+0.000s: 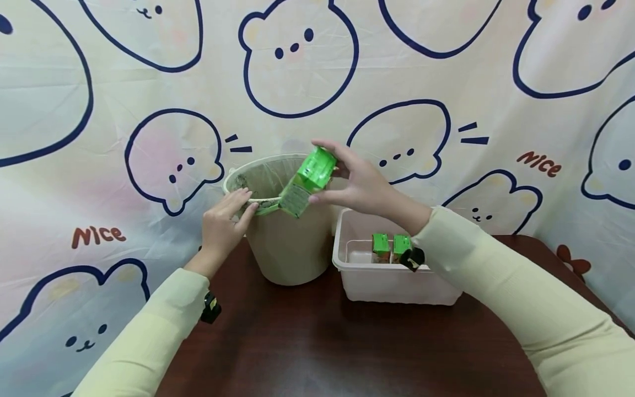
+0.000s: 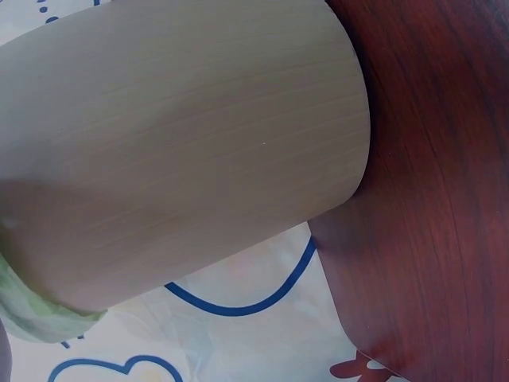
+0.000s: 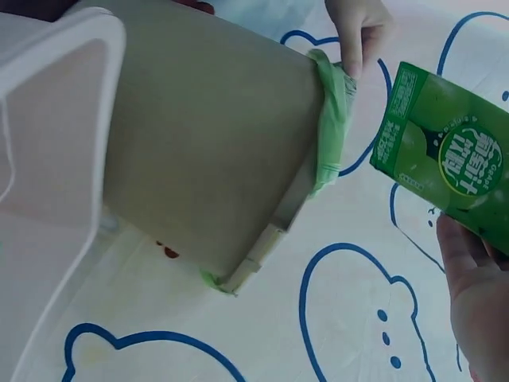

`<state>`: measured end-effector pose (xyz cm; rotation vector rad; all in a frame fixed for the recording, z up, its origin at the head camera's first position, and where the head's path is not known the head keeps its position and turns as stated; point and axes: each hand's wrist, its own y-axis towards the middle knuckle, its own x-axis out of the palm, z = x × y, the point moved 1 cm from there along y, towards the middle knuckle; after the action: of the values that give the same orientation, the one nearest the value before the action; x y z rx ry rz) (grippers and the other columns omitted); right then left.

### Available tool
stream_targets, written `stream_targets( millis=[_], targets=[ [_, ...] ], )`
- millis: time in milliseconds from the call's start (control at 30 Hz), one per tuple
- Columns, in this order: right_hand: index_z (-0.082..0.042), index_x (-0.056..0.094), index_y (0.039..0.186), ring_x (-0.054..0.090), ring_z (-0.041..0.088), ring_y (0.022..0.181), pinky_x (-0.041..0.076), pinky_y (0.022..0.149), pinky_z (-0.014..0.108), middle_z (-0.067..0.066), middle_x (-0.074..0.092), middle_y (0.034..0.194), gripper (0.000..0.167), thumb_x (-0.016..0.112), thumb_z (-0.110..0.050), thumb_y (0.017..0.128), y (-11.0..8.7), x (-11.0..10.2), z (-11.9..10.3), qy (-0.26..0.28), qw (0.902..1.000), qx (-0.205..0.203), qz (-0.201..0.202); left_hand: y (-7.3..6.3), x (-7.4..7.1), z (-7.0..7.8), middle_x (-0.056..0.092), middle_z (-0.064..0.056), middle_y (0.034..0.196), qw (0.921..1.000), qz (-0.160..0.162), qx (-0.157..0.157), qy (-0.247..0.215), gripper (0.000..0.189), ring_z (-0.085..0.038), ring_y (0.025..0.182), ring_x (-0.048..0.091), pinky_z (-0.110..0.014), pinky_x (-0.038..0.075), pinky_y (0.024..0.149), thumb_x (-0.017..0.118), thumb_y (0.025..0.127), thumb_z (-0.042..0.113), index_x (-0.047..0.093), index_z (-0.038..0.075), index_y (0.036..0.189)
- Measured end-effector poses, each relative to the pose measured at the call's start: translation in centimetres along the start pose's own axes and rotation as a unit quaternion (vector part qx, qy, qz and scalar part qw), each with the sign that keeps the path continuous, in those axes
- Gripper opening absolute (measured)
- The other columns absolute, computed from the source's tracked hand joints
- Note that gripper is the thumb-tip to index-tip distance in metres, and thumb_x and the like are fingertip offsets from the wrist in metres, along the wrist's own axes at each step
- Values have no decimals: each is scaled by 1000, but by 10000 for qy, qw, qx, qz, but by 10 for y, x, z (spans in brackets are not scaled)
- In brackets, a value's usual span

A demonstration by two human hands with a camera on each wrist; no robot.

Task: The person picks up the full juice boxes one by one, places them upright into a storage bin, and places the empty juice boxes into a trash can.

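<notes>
My right hand (image 1: pixel 362 182) grips a green juice carton (image 1: pixel 317 168), tilted over the near right rim of a beige trash bin (image 1: pixel 292 248). Pale lettering on the carton's green face (image 3: pixel 469 159) shows in the right wrist view. At the bin's left front rim my left hand (image 1: pixel 223 223) pinches the edge of a thin green bin liner (image 1: pixel 268 207), fingers over the rim and thumb outside. The liner (image 3: pixel 336 119) hangs over part of the rim. The bin's bottom is hidden. In the left wrist view the bin wall (image 2: pixel 199 143) fills most of the picture.
A white plastic tub (image 1: pixel 397 284) stands right of the bin, with two green cartons (image 1: pixel 381 245) visible in it. Both containers stand on a dark reddish-brown table (image 1: pixel 307 342). A cloth with cartoon drawings (image 1: pixel 297 66) hangs behind.
</notes>
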<state>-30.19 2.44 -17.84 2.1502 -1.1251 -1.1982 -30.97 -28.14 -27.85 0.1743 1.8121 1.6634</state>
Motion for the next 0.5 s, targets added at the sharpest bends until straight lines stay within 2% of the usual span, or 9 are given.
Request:
stream_targets(
  millis=[300, 500],
  targets=[
    [-3, 35, 147, 58, 17, 111, 49, 92, 26, 12, 50, 131, 87, 85, -14, 76, 38, 12, 15, -372, 9981, 141, 479, 3, -3, 3, 68, -15, 115, 10000, -79, 4, 35, 32, -31, 109, 64, -46, 45, 99, 75, 86, 15, 71, -1, 114],
    [-3, 33, 148, 57, 17, 111, 48, 92, 24, 12, 49, 133, 88, 84, -19, 77, 56, 27, 34, -599, 9957, 443, 556, 1, -4, 2, 68, -15, 115, 10000, -61, -1, 36, 32, -31, 108, 64, -47, 45, 98, 75, 86, 15, 71, 0, 113]
  ],
)
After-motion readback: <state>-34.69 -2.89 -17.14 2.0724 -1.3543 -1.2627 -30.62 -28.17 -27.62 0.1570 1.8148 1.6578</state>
